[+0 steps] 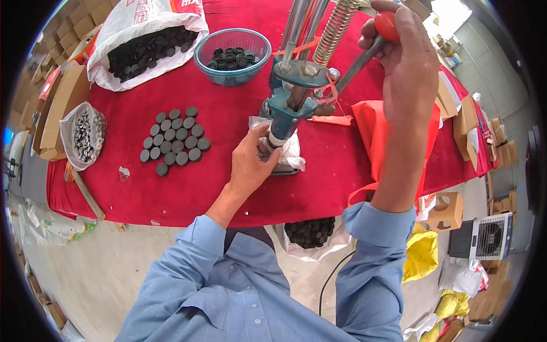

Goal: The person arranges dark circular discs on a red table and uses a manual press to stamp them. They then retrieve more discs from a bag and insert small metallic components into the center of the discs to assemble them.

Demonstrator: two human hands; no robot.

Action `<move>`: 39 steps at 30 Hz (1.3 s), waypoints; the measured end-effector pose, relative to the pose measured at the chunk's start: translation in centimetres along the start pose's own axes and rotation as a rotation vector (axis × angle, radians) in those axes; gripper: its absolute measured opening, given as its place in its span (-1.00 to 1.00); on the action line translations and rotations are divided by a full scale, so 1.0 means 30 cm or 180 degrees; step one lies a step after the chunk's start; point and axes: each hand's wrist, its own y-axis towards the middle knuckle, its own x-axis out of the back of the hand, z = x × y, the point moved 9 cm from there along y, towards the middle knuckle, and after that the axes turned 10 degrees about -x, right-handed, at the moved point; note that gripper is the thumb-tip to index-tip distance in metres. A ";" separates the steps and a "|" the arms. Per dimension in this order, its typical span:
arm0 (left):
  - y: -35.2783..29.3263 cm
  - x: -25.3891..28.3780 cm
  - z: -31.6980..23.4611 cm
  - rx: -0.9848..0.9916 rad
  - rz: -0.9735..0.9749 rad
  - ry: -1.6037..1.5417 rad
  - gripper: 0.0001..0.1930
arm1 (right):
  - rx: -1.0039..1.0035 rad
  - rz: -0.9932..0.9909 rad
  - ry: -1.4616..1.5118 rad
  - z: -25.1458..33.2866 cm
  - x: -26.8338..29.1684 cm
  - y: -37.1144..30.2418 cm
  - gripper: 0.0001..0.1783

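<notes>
Lever press [293, 108], teal, stands on the red-covered worktop [194, 194], back from the middle of the near edge. Its upright ram [285, 126] points down beside the left hand [249, 159], the nearer one, whose thumb and fingers curl in under the tip; whether they pinch a piece, I can't tell from here. Up towards the worktop's right edge, the right hand [407, 62] grips the red knob [386, 25] of the slanting lever [356, 68].
</notes>
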 end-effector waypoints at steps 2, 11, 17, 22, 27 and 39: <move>0.004 0.003 0.000 0.0032 -0.0024 0.0028 -0.37 | 0.0299 0.0247 -0.0221 -0.011 -0.014 0.002 -0.54; -0.018 0.121 0.035 0.0149 0.0041 0.0389 -0.49 | 0.1214 0.0270 0.0126 -0.007 0.044 -0.409 -0.62; -0.077 0.349 0.088 -0.0154 0.0665 0.2762 -0.60 | 0.1563 0.0272 -0.0263 -0.151 0.084 -0.683 -0.59; -0.086 0.390 0.097 -0.0152 0.0686 0.2527 -0.62 | 0.1448 0.0026 -0.0209 -0.247 0.100 -0.776 -0.63; -0.084 0.397 0.109 -0.0320 0.0588 0.2199 -0.69 | 0.1298 -0.0036 -0.0098 -0.280 0.089 -0.785 -0.64; 0.012 0.170 0.003 0.0179 0.0304 0.0453 -0.36 | 0.1147 0.0199 -0.0273 -0.089 0.071 -0.618 -0.65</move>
